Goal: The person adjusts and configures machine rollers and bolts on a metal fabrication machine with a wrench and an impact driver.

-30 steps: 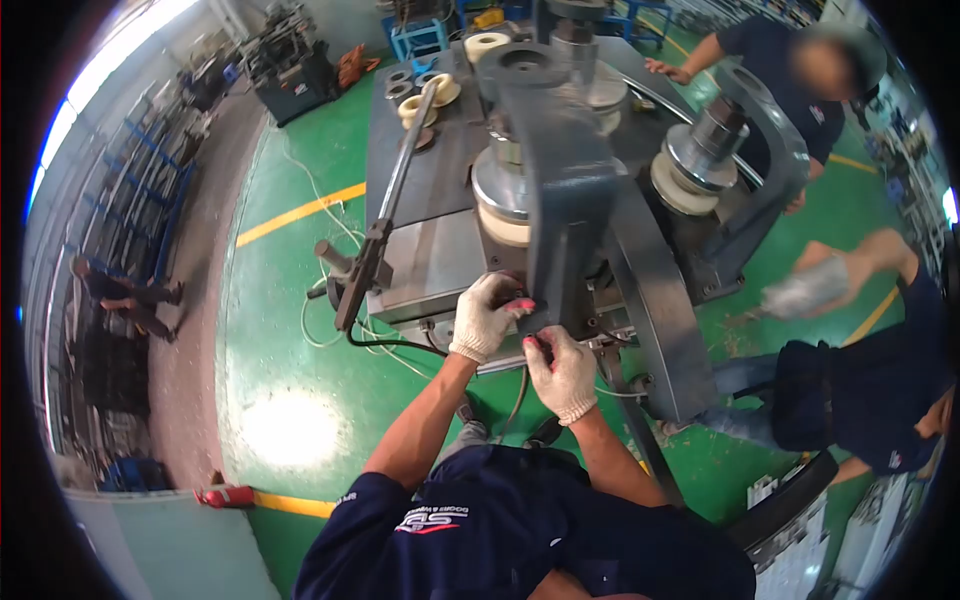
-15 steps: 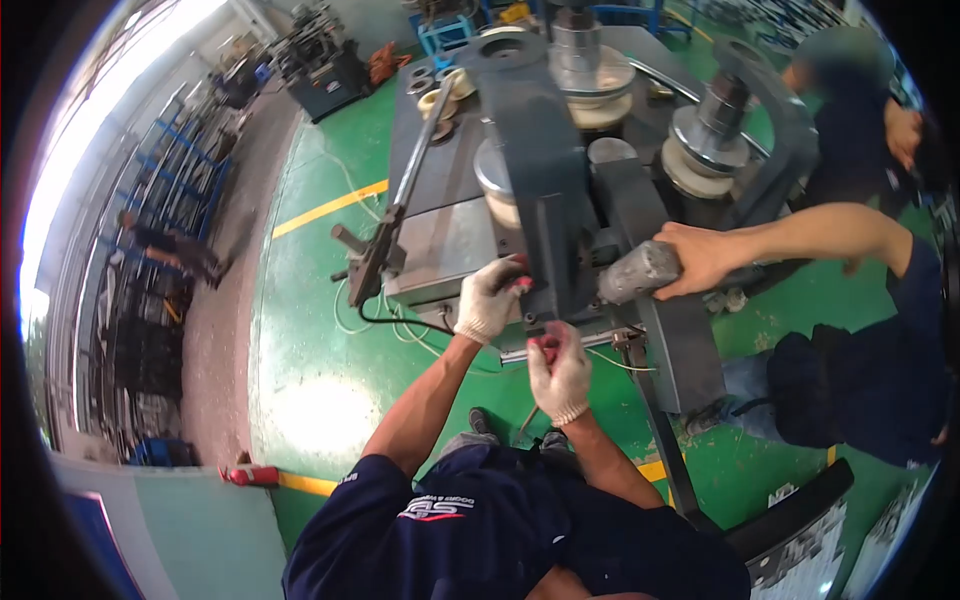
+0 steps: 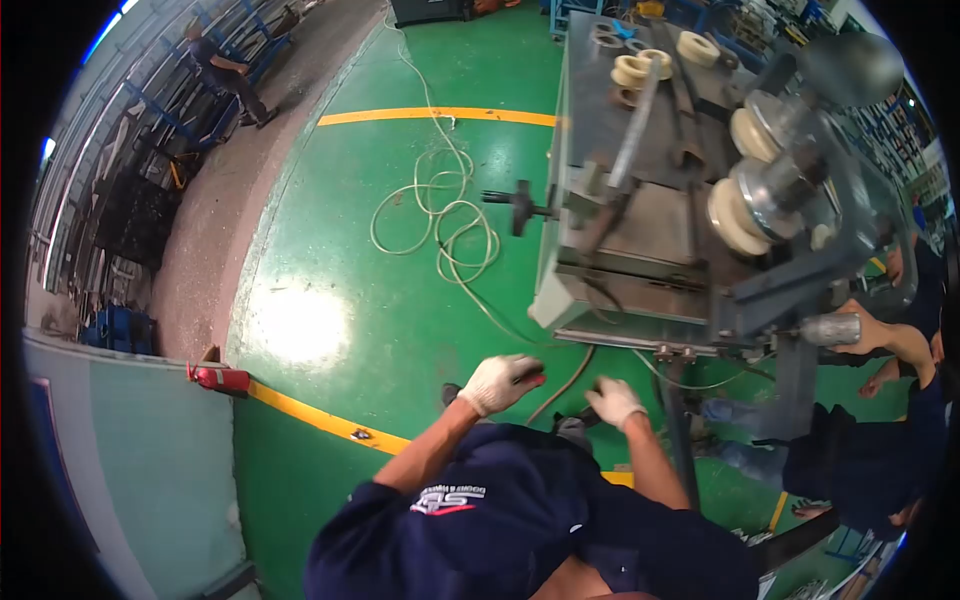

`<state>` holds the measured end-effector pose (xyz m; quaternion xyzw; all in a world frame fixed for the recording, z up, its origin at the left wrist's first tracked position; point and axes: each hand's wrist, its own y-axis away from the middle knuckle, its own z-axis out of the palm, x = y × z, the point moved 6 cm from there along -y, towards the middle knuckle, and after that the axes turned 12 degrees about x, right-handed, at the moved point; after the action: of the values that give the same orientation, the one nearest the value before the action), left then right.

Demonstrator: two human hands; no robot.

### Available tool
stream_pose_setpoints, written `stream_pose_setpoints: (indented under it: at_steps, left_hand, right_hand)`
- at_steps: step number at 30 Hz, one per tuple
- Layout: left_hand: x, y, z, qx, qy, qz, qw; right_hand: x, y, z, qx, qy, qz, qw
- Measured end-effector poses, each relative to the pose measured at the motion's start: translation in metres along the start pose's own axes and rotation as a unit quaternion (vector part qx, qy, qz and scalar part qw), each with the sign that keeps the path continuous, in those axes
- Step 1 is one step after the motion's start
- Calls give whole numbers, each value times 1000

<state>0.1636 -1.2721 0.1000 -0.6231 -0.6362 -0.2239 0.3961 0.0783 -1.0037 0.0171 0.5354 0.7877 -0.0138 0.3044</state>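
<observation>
My left hand (image 3: pixel 503 384), in a white knit glove, is in front of my body over the green floor. Its fingers curl around something small and dark with a red edge, too small to name. My right hand (image 3: pixel 614 402), gloved too, is a little to the right, near the machine's front edge, its fingers loosely bent and partly blurred. Both hands are apart from the machine (image 3: pixel 640 240), which carries rollers (image 3: pixel 735 215) and a long metal bar (image 3: pixel 636 125). At the right, a co-worker's hand (image 3: pixel 862 328) holds a grey metal cylinder (image 3: pixel 830 329).
A pale hose (image 3: pixel 467 208) lies coiled on the floor. A red fire extinguisher (image 3: pixel 220 378) stands by the low wall (image 3: pixel 140 430) at the left. Another person (image 3: pixel 222 72) walks near the racks. The co-worker (image 3: pixel 850 460) stands close at the right.
Both my hands have come away from the machine and moved down toward my body. The view has turned left, so the machine now shows further right. The person at the left appears higher up.
</observation>
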Motion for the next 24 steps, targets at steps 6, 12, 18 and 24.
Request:
stream_pose_setpoints:
  at_steps: [6, 12, 18, 24]
  left_hand:
    - [-164, 123, -204, 107, -42, -252, 961]
    - [-246, 102, -341, 297, 80, -306, 901]
    - [-309, -80, -359, 204, 169, -224, 938]
    - [-545, -156, -355, 21, -9, -295, 955]
  right_hand:
    - [71, 66, 115, -21, -72, 433, 898]
    - [6, 50, 206, -128, -29, 379, 916]
    - [-95, -144, 264, -156, -41, 214, 963]
    - [-177, -291, 224, 41, -188, 280, 941]
